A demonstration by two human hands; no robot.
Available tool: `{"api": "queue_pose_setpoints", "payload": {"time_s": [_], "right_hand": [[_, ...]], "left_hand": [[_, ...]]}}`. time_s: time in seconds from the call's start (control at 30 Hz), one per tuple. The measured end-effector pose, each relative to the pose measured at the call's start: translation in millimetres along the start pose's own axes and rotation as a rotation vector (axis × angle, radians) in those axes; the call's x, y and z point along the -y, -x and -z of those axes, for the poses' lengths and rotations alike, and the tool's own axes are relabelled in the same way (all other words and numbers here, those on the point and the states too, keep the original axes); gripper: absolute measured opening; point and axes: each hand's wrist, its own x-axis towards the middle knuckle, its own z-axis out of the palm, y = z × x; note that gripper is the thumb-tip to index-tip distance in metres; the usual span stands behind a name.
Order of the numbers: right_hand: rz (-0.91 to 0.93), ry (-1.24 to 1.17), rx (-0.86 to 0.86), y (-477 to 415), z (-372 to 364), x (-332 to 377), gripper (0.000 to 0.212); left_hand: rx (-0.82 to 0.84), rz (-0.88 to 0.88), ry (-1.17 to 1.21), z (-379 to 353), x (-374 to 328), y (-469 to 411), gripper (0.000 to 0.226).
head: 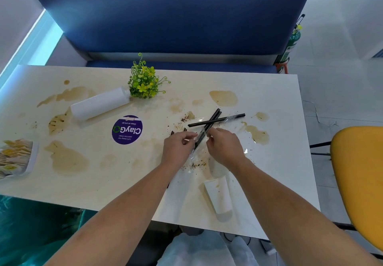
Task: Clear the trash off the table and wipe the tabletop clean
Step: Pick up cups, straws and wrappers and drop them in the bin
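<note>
Several black straws in clear plastic wrappers lie crossed at the middle right of the pale table. My left hand pinches the near end of a wrapped straw and its clear wrapper. My right hand pinches the same bundle from the right, fingers curled on it. A flattened white paper cup lies near the front edge below my right wrist. A white bottle lies on its side at the left. Brown spill stains and dark crumbs cover the tabletop.
A small yellow-green fake plant stands at the back middle. A purple round sticker is on the table. A tray of sachets sits at the left edge. A blue bench runs behind, a yellow chair stands at right.
</note>
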Motion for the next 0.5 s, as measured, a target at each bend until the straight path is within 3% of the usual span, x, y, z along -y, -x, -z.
{"api": "queue_pose_setpoints", "payload": {"time_s": [0.13, 0.27, 0.5], "right_hand": [[0.08, -0.128, -0.013, 4, -3, 3, 0.018], [0.081, -0.274, -0.087, 6, -7, 6, 0.018], [0.058, -0.411, -0.069, -3, -5, 12, 0.02]], "left_hand": [[0.01, -0.016, 0.032, 1, -3, -1, 0.025], [0.132, 0.016, 0.121, -1, 0, -1, 0.019], [0.182, 0.093, 0.258, 9, 4, -1, 0.041]]}}
